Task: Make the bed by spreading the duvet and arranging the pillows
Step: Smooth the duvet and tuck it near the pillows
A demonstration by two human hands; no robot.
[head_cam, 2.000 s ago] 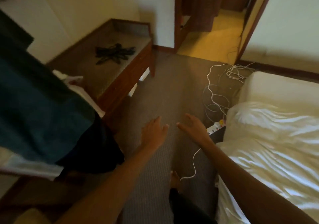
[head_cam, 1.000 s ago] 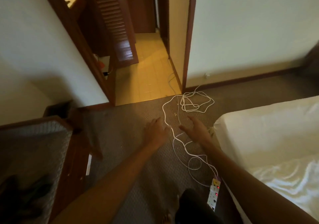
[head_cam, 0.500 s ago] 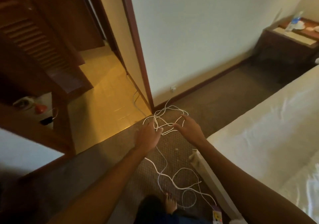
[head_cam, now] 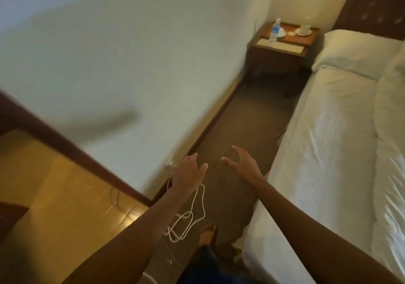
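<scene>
Left hand [head_cam: 189,172]: reaches forward over the carpet [head_cam: 252,119], fingers released and loosely spread, grasping nothing.
Right hand [head_cam: 245,165]: reaches forward just beside the bed [head_cam: 328,141], fingers released, spread and slightly curved, grasping nothing.
Duvet [head_cam: 390,152]: lies bunched on the far right of the mattress, long axis running along the bed toward the headboard [head_cam: 372,10].
Pillow [head_cam: 355,51]: lies at the head end, long axis across the bed.
White cable [head_cam: 192,216]: lies looped on the carpet below the left forearm.
Nightstand tabletop [head_cam: 291,36]: carries a water bottle [head_cam: 275,30].

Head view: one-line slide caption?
Left hand and right hand open over carpet beside the bed; pillow at its head, white cable on floor.
</scene>
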